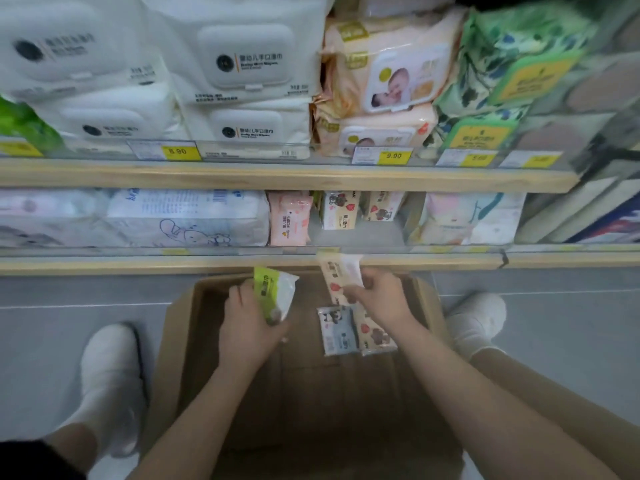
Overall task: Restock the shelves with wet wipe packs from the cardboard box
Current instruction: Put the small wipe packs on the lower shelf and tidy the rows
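An open cardboard box sits on the floor between my feet, below the shelves. My left hand grips a small green-and-white wet wipe pack over the box's far left. My right hand holds a cream pack with red strawberries, raised to the lower shelf's front edge. Two small packs lie in the box: a grey-blue one and a cream strawberry one. Matching strawberry packs stand on the lower shelf, with a gap in front of them.
The lower shelf also carries large white-blue packs, a pink pack and pastel packs. The upper shelf holds large white, peach and green wipe packs. My white shoes stand on grey floor tiles beside the box.
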{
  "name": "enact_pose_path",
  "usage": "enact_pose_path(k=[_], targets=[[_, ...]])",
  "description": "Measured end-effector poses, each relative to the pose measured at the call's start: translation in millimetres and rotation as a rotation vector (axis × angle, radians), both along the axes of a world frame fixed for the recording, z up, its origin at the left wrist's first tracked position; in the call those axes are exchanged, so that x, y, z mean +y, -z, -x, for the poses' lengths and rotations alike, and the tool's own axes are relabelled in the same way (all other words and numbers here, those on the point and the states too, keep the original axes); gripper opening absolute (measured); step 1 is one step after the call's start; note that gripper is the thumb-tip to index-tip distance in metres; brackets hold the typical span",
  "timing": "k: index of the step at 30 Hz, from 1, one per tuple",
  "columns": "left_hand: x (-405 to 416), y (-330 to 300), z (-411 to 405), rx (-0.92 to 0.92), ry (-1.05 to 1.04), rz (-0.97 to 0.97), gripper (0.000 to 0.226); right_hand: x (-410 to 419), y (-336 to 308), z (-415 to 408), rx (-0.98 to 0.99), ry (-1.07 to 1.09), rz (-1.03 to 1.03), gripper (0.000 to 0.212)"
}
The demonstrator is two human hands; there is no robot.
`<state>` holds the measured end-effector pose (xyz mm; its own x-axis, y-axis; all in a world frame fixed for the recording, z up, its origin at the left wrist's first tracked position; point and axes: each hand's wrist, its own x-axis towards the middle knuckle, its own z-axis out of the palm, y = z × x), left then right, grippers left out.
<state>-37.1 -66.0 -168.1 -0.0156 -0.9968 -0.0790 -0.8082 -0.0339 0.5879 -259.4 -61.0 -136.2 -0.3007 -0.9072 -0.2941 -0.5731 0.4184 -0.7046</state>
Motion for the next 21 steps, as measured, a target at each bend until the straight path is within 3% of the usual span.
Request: enact_pose_path(k=[5,9,17,21], targets=[[-30.2,-27.3,11.1,-0.030,0.065,0.176,0.081,-34.9,-25.8,23.4,0.029,0.027,0.184,0.038],[-58.7,-25.2,15.2,-0.042,0.096,0.215,0.082,-67.6,-28.3,34.4,0.035,0.040,0.231,0.037],[-82.5,7.2,21.7,0.008,0.130,0.239,0.083,-129.5,30.6,38.5,-0.101,0.092,0.148,0.024],[-87.2,17.2,22.8,0.101,0.148,0.230,0.083,-151.7,52.4,39.9,0.003,0.120,0.099,0.023]])
